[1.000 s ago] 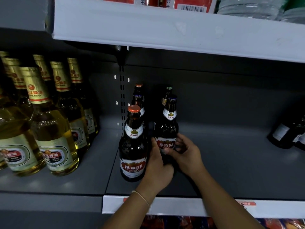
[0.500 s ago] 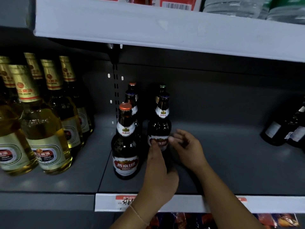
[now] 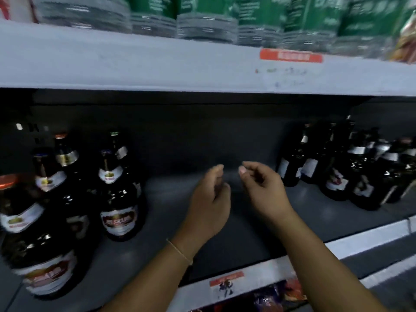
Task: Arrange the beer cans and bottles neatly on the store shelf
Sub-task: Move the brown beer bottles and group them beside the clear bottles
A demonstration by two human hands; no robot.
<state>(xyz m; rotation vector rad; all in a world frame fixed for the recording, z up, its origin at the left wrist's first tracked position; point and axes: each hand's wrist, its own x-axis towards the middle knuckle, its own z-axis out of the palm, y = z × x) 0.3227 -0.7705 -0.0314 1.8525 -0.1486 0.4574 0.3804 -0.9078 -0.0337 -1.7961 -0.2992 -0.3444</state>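
- Near edge: a white price strip (image 3: 236, 282) with a red tag runs along the shelf (image 3: 171, 199) front.
- Above the bare middle of the shelf, the left hand (image 3: 210, 199) and right hand (image 3: 263, 188) hover side by side, fingers loosely curled, grasping nothing.
- Left: dark beer bottles (image 3: 119, 199) stand upright in 2 rows running back.
- Far right: a cluster of dark bottles (image 3: 337, 167), blurred.
- Top shelf: green-labelled water bottles (image 3: 202, 21).

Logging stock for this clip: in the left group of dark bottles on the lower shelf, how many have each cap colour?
Orange caps: 2
Blue caps: 2
Green cap: 1
Total: 5 bottles
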